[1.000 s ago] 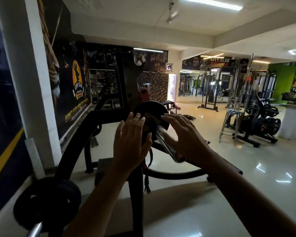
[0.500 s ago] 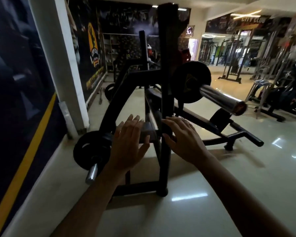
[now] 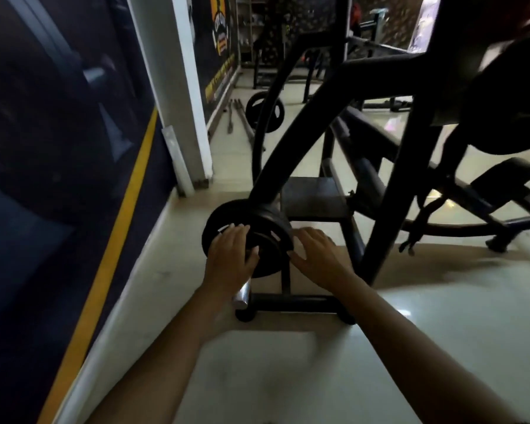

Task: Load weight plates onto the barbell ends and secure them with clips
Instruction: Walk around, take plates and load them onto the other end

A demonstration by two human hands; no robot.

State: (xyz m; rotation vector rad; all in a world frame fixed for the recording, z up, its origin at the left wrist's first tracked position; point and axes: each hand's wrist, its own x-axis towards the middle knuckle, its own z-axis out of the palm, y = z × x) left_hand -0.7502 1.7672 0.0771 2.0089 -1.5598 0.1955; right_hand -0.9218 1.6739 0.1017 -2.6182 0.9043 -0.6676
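- The stack of round black iron weight plates (image 3: 257, 232) sits low on a short chrome storage peg (image 3: 241, 296) of the black steel bench rack (image 3: 392, 191), close to the pale tiled floor (image 3: 410, 347) and near the wall with the yellow stripe (image 3: 117, 228).
- Our left hand (image 3: 231, 255) lies spread on the front plate's face, fingers near a grip slot; our right hand (image 3: 314, 257) is open at the plate's right edge — whether it touches, we cannot tell. Neither hand has closed yet.
- We judge the plate heavy, rigid and smooth, so a flat palm will slip.
- Best hold — fingers hooked through opposite slots or around the rim on both sides, then slide it straight off the peg.
- The barbell end appears dark and blurred at upper right; no clip is in view.
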